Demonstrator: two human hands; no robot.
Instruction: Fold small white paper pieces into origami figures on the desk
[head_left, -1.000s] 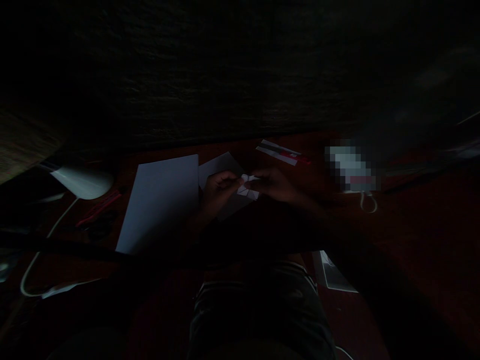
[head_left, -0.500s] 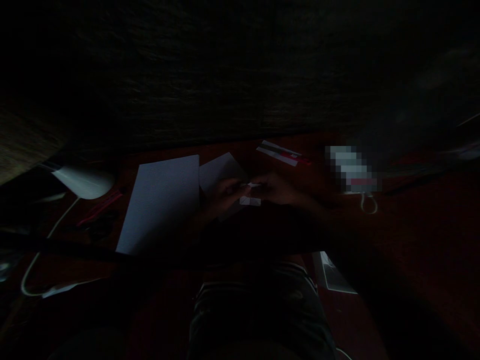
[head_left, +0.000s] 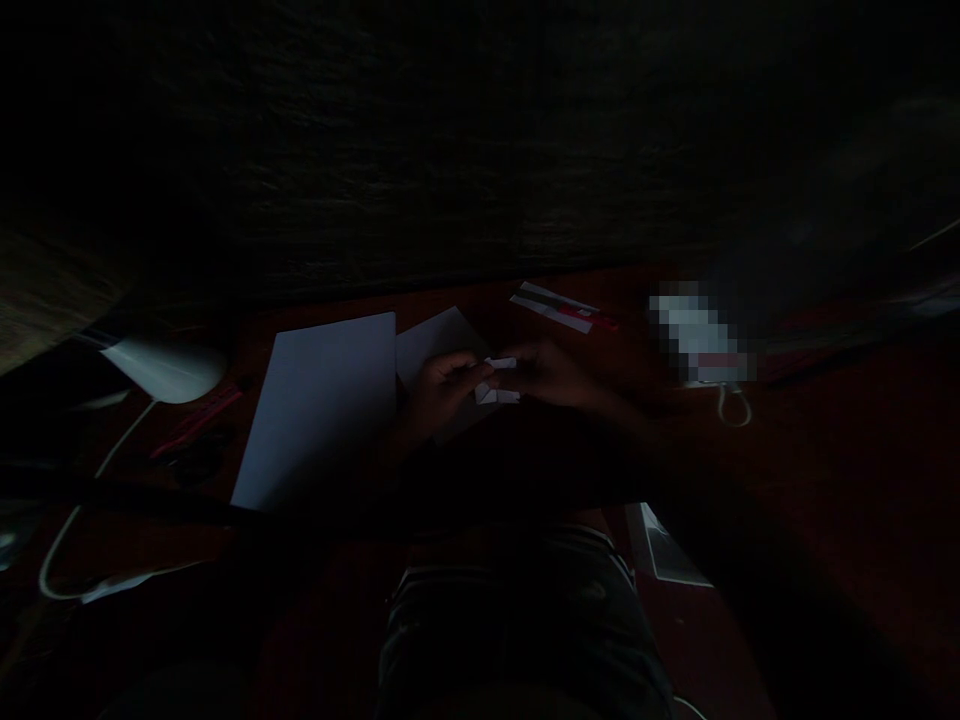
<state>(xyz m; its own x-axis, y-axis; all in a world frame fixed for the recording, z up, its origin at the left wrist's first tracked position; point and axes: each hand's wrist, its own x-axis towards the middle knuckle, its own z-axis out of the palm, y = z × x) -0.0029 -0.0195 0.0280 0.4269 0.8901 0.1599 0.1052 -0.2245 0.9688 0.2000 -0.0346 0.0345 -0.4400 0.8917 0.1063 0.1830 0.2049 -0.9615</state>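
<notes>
A small folded piece of white paper is held between my two hands above the table. My left hand pinches its left side, thumb on top. From the right, the fingers of my right hand close on its other side and cover part of it. Creases show on the near flap of the paper. Behind and below the hands lies a white sheet, partly hidden by my left hand. Left of it is a larger stack or sheet of white paper. The scene is very dark, so fine finger detail is lost.
A white lamp head with a pale cord stands at the left, near a red strip-like object. At the back lies a pale strip with a red object. A blurred-out pale item with a looped cord sits right.
The folded paper has turned in my hands, and more of its creased face shows. My right fingers have come down over its middle. Other things stay in place, the view shifting slightly.
</notes>
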